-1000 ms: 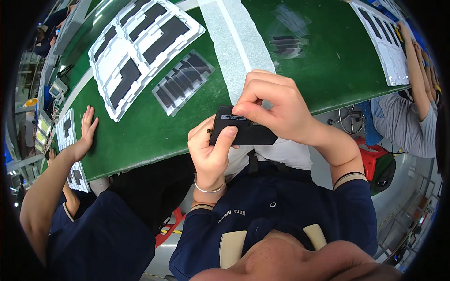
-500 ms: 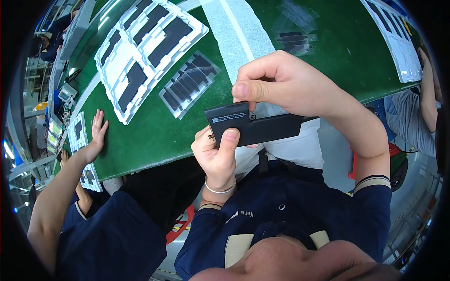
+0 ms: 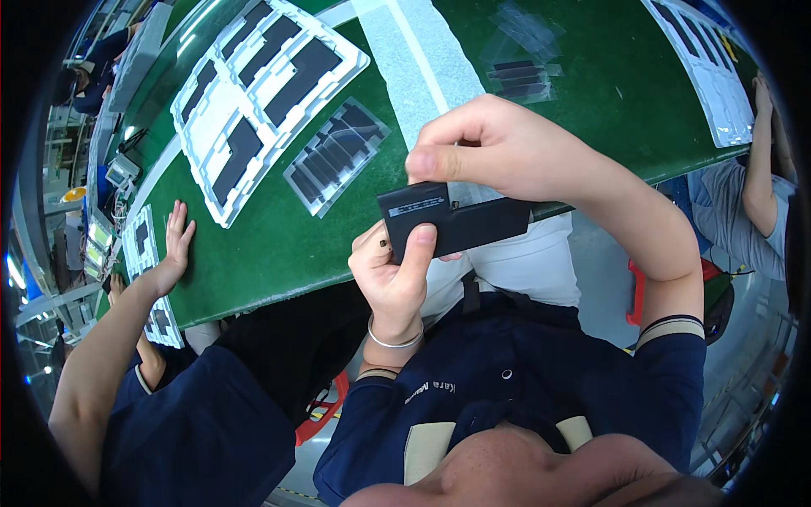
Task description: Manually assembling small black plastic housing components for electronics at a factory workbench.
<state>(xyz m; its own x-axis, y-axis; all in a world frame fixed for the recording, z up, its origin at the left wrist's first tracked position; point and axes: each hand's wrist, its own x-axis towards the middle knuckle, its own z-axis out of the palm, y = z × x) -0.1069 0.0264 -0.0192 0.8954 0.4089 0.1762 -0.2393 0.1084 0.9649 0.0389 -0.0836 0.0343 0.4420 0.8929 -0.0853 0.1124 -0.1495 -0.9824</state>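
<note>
A flat black L-shaped battery pack (image 3: 481,232) with small pale print is held tilted over the near edge of the green table. My left hand (image 3: 393,275) grips its left end, thumb on top and fingers underneath. Above the pack's notch, my right hand (image 3: 481,148) is closed in a pinch at the far edge; whatever lies between thumb and forefinger is hidden. Just beyond the pack lies a clear sheet (image 3: 338,156) carrying several black strips.
A white moulded tray (image 3: 253,110) holds several black L-shaped pieces. A pale padded strip (image 3: 418,63) runs across the green table (image 3: 287,266). More clear film (image 3: 519,80) lies far right of it. A co-worker's hand (image 3: 177,241) rests at left; another tray (image 3: 714,93) stands right.
The battery pack has turned slightly in my left hand, its right end shifting left. My right hand has moved a little to the left along the far edge, still pinched.
</note>
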